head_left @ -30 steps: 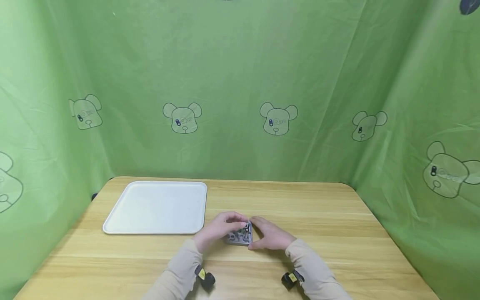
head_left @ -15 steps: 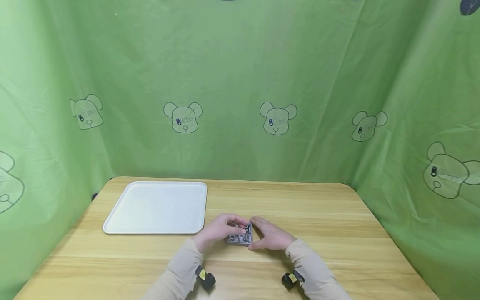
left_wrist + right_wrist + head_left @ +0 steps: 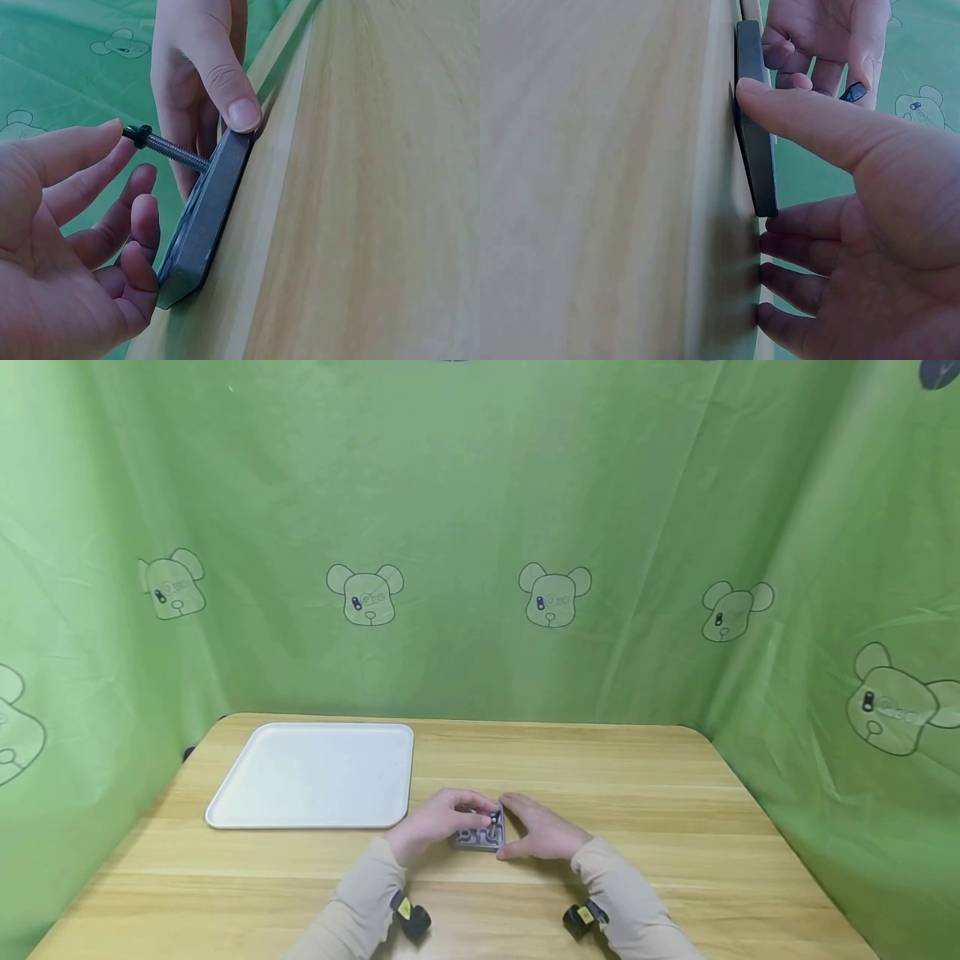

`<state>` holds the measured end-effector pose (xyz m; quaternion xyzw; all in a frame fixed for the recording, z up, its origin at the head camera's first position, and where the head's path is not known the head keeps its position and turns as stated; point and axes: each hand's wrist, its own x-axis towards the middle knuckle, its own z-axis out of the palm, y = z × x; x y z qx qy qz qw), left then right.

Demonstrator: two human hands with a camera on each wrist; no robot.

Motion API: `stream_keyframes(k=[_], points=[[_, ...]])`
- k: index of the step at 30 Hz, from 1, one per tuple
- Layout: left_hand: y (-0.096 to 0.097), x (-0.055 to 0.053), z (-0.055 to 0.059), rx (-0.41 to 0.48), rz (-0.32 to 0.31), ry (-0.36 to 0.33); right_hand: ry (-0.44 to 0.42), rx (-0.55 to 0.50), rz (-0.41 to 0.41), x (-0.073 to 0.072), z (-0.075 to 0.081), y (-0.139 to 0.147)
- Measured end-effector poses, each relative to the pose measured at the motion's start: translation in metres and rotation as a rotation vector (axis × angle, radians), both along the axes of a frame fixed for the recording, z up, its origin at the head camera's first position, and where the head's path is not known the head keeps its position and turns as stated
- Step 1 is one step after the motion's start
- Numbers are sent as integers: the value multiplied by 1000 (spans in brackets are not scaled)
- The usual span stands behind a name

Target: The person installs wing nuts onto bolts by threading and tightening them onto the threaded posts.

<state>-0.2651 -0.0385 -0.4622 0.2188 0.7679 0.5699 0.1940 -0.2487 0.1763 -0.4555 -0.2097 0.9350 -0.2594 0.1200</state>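
A dark grey, flat square metal block (image 3: 478, 839) with a molded, recessed top lies on the table in front of me. From it rises a threaded bolt (image 3: 178, 153) with a black head, its lower end meeting the block's top face. My left hand (image 3: 437, 818) pinches the black head (image 3: 138, 136) between thumb and forefinger, the other fingers loosely curled beside the block. On the opposite side, my right hand (image 3: 550, 832) grips the block by its edges, thumb on the near side and fingers at the far corner. The left hand hides part of the block's top in the head view.
A white rectangular tray (image 3: 315, 777) lies on the wooden table (image 3: 600, 768) to the left of the hands. Green curtains (image 3: 465, 527) with bear-head outlines enclose the back and both sides. Each wrist wears a small black camera (image 3: 415, 923).
Over the last second my left fingers have shifted slightly toward me at the bolt's head. My right hand, the block and the tray stay in place.
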Motion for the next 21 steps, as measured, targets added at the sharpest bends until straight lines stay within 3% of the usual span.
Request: stream_keyframes(k=[10,21], points=[[-2,1,2,5,-11,-4,-5,-7,-7,0,1,0],[-1,1,2,-8,40,13,-10,10,-17,-1,-1,0]])
